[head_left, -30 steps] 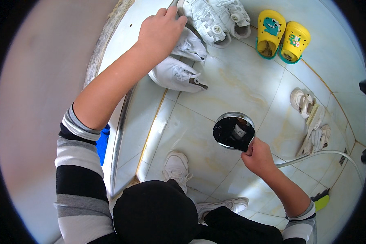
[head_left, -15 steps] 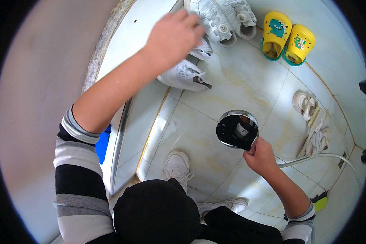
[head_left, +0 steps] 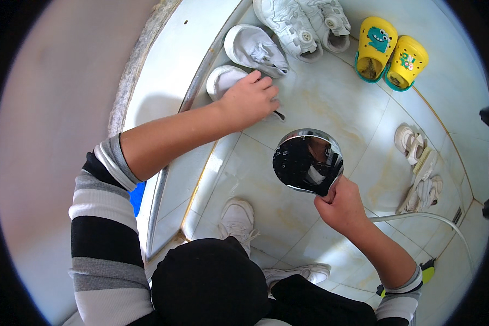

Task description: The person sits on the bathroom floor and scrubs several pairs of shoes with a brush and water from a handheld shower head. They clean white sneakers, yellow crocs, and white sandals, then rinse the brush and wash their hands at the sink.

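Shower head [head_left: 308, 161], long axis pointing forward-left, gripped by right hand [head_left: 343, 206], left hand [head_left: 250, 101] over white shoe [head_left: 223, 81], grip unclear

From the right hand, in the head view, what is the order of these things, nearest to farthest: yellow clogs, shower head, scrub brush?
1. Shower head: held in the right hand.
2. Scrub brush: apart from the hand, to its upper right.
3. Yellow clogs: farthest, near the upper edge.
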Demonstrator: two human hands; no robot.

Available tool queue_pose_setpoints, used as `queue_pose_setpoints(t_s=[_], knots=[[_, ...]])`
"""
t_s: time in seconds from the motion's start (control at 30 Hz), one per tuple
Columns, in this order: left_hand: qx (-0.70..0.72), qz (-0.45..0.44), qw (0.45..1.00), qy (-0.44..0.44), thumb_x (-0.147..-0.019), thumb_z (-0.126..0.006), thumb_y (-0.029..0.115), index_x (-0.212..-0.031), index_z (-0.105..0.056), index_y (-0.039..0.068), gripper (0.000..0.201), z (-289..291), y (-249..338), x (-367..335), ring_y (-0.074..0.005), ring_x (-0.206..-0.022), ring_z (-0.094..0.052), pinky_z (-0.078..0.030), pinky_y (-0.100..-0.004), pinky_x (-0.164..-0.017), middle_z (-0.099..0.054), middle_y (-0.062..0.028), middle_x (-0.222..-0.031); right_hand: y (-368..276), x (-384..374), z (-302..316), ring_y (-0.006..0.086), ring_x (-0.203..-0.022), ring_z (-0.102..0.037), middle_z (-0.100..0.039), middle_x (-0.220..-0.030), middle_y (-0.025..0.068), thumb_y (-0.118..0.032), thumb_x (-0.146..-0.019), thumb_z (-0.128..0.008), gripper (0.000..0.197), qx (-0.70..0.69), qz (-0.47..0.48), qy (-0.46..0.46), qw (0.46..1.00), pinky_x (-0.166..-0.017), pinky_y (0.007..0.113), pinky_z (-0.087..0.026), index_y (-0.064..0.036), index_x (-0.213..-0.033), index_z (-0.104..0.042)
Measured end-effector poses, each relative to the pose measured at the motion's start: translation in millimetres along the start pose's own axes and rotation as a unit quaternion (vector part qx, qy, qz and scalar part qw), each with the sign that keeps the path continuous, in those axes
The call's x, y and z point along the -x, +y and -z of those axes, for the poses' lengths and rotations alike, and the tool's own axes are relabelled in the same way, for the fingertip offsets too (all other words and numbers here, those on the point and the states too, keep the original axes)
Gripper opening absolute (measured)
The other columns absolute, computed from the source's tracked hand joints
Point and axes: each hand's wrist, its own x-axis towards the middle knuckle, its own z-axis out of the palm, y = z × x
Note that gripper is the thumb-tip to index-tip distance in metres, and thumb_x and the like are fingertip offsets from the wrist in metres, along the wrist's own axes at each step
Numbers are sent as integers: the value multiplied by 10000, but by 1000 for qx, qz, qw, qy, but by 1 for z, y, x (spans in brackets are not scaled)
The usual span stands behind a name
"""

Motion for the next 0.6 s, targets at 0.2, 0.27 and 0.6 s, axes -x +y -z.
queue_pose_setpoints(t_s=[0.2, 0.27, 0.6], knots=[[37, -4, 999, 7, -739, -606, 146, -982, -684, 197, 260, 2, -9, 1, -202, -1018, -508, -365, -335, -924, -568, -12, -1002, 6, 2, 0, 364, -588, -542, -509, -609, 137, -51, -674, -644, 211, 26, -83, -36, 996, -566, 419, -443, -25, -750, -449], [28, 0, 1000, -1, -742, -596, 137, -1051, -668, 192, 323, 4, -9, 1, -213, -1050, -506, -365, -350, -957, -564, -31, -1055, 5, 2, 1, 365, -590, -547, -514, -609, 139, -55, -676, -647, 210, 20, -71, -34, 997, -567, 418, -444, -25, -746, -450], [49, -16, 997, 66, -757, -604, 143, -1134, -629, 158, 379, 25, 4, 6, -267, -1205, -464, -325, -417, -1056, -555, -79, -1200, -7, -9, -3, 385, -652, -575, -555, -675, 161, -71, -687, -639, 199, 36, -82, -39, 995, -601, 441, -458, -23, -791, -476]])
